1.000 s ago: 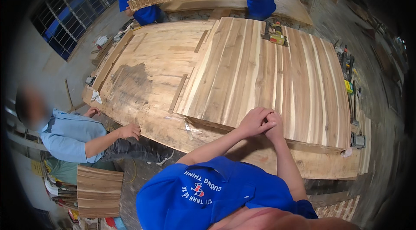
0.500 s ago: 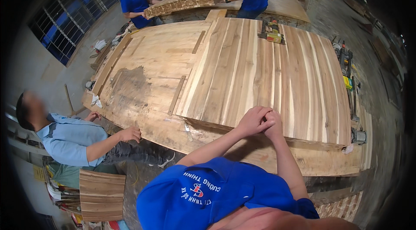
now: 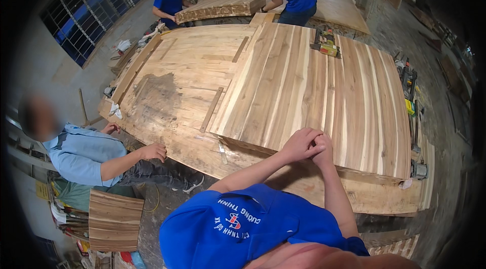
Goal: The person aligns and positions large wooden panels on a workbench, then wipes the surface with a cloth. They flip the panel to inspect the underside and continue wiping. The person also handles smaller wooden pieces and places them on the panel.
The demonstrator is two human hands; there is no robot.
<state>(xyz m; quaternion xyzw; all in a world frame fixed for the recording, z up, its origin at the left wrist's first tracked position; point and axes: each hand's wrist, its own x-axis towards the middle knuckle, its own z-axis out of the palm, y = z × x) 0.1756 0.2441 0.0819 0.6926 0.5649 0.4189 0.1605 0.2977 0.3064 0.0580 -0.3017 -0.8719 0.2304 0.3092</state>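
My left hand [image 3: 302,143] and my right hand [image 3: 322,148] are clasped together, the left one's fingers lying over the right. They rest at the near edge of a thick striped wooden panel stack [image 3: 283,86], and no tool shows in them. Both are closed, though the overlap hides some fingers. A green-and-black power tool [image 3: 328,48] sits on the far part of the stack. Left of my hands, a thin light-coloured strip or blade [image 3: 223,152] lies on the wooden worktable [image 3: 187,142].
At left a person in a light blue shirt [image 3: 86,152] stands by the table. Two people in blue shirts handle another panel stack [image 3: 220,8] at the back. Clamps [image 3: 412,81] line the right edge. Loose wood strips [image 3: 211,109] lie on the worktable. A striped board [image 3: 115,218] stands lower left.
The far panel stack has come down lower, and the person at its right leans further over it. My hands stay clasped in place. The whole view has shifted slightly.
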